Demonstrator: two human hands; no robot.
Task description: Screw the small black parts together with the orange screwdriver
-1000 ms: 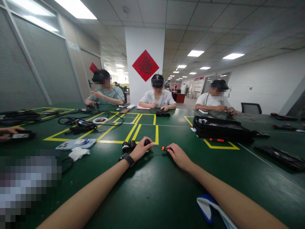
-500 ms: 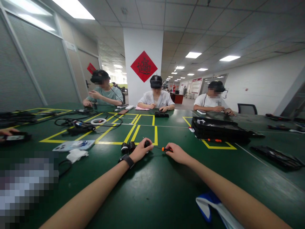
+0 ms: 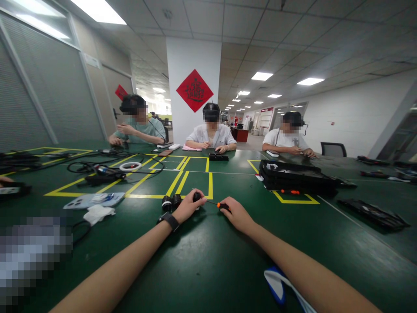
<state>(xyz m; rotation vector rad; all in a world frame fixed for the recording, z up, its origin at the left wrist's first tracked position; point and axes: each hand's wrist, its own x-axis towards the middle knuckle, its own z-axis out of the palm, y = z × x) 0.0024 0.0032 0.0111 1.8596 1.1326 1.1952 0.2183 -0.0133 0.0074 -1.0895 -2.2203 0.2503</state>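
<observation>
- My left hand [image 3: 188,208] is closed over a small black part [image 3: 196,196] on the green table [image 3: 208,256].
- My right hand [image 3: 237,213] grips a screwdriver [image 3: 219,204], its tip at the part.
- Two black cylinders [image 3: 171,202] sit just left; a black case [image 3: 296,178] lies far right.

A red diamond-shaped paper sign [image 3: 194,90] on the white square pillar [image 3: 193,56] bears dark brush characters, too blurred to read. A second red diamond sign [image 3: 120,92] on the left wall is equally unreadable. Nothing else carries legible text.
</observation>
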